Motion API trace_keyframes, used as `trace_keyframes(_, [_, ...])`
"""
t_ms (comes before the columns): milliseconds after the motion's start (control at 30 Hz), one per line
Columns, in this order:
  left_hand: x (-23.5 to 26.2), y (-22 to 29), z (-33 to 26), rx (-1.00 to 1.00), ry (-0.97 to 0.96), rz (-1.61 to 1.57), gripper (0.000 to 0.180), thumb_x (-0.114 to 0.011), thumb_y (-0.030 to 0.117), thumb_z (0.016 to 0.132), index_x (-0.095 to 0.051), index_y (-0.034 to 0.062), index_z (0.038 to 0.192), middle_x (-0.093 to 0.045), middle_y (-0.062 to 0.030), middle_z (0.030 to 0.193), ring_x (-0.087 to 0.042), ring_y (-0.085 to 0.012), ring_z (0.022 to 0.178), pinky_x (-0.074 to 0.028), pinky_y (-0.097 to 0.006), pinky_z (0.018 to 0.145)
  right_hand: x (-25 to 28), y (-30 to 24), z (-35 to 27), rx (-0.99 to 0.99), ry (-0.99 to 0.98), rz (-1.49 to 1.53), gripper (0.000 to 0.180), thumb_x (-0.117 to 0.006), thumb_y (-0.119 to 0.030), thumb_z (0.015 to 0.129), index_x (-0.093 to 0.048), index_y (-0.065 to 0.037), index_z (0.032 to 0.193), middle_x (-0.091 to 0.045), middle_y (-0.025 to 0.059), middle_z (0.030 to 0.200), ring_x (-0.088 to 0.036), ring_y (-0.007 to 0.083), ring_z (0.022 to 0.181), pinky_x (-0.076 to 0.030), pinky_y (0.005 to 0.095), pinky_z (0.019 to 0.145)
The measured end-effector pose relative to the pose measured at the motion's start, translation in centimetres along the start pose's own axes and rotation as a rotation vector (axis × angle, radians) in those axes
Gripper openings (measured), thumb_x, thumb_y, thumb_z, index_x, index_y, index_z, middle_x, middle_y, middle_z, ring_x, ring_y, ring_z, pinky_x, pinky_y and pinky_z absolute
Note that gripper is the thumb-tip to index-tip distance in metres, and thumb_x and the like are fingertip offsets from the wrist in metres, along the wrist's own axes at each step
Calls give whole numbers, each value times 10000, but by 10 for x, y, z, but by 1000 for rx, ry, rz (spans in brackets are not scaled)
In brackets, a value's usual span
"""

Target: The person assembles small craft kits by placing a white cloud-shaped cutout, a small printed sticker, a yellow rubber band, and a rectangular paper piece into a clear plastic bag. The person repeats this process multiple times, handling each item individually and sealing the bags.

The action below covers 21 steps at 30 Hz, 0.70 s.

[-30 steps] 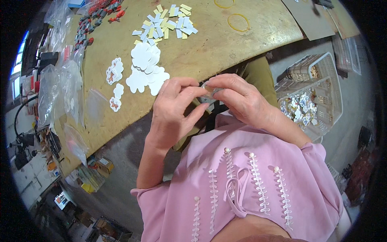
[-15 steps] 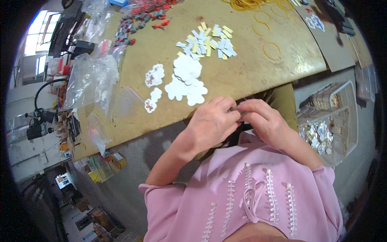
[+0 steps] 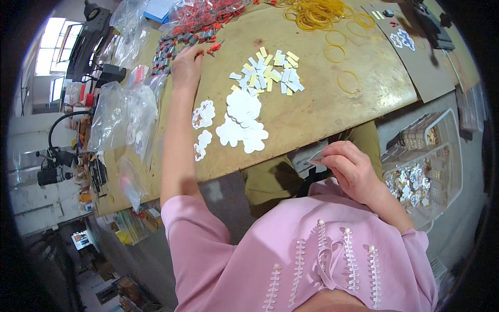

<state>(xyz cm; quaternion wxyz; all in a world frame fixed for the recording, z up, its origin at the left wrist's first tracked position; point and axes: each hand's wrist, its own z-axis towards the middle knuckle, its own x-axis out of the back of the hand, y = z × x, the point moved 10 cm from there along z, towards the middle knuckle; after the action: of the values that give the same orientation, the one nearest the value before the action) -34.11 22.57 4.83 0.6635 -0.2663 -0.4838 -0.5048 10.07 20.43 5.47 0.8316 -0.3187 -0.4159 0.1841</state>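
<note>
My left hand [image 3: 186, 68] is stretched far over the table, at the near edge of a scatter of small grey-and-red parts [image 3: 179, 39]. Its fingertips are drawn together; whatever they pinch is too small to tell. Close to my lap, past the table's front edge, my right hand [image 3: 349, 167] pinches a small clear plastic bag [image 3: 315, 158] between thumb and fingers. White cloud-shaped cutouts [image 3: 243, 136] are heaped on the table between the hands. Beside them lie two small stacks of printed cutouts [image 3: 203, 114]. Behind is a loose pile of pale yellow and light-blue strips [image 3: 270, 73].
Yellow rubber bands [image 3: 317, 14] are heaped at the far side. Clear plastic bags [image 3: 122, 112] cover the table's left side. A white plastic basket [image 3: 451, 171] with shiny packets stands below the table at right. A grey board [image 3: 410, 62] lies at the right end.
My left hand has left my right hand and swung far forward and left to the grey-and-red parts. My right hand stays near my lap, and the clear bag now shows in it.
</note>
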Motion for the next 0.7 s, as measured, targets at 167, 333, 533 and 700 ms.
trace_keyframes(167, [28, -45, -25, 260, 105, -137, 213, -725, 168, 921, -793, 105, 1113, -774, -136, 993, -744, -309, 851, -578, -403, 833, -3, 10, -4, -31, -10, 6, 274, -725, 74, 752, -684, -15, 1008, -675, 130, 1074, -687, 336, 1003, -594, 415, 824])
trace_keyframes(333, [49, -82, -29, 148, 49, 1, 262, -717, 139, 924, -793, 125, 1175, -765, -138, 1023, -738, -312, 915, -579, -429, 861, -10, 5, 2, -22, -48, 39, 254, -741, 90, 781, -673, -13, 1003, -677, 133, 1092, -686, 347, 1026, -582, 422, 853])
trace_keyframes(533, [25, -79, -16, 96, -144, 353, 236, -679, 194, 957, -784, 150, 1164, -752, -178, 1091, -726, -373, 1033, -572, -465, 888, -16, 0, 4, 7, -46, 31, 278, -713, 48, 750, -682, -4, 1021, -670, 134, 1090, -682, 333, 1016, -589, 398, 829])
trace_keyframes(700, [37, -45, -38, 229, -107, -31, 228, -741, 155, 947, -771, 84, 1161, -753, -76, 938, -707, -167, 825, -540, -332, 733, -16, 2, 0, 23, -41, 17, 255, -696, 32, 770, -674, -13, 1020, -669, 137, 1105, -679, 336, 1019, -587, 402, 842])
